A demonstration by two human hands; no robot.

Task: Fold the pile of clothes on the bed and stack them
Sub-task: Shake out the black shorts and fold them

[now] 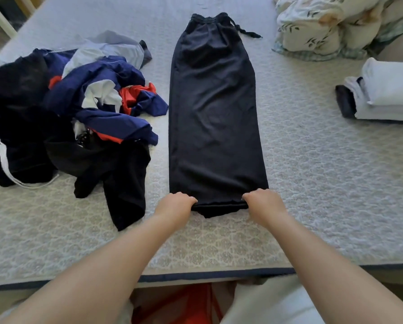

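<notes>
While the dark trousers (215,118) lie flat and lengthwise mid-bed, smooth matte cloth with a gathered drawstring waist toward the far edge, you hold their hem near the bed's (312,183) near edge. Your left hand (176,204) and right hand (263,203) each curl knuckles-up, grip clenched on a hem corner. Crumpled navy, red and white clothes (79,118) heap toward the left edge; folded white items (387,92) stack at the right edge.

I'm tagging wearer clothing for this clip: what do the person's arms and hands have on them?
Nothing shows on them: both forearms are bare up to the frame's lower edge, with no sleeves, gloves, watch or rings visible on the left hand or right hand.
</notes>
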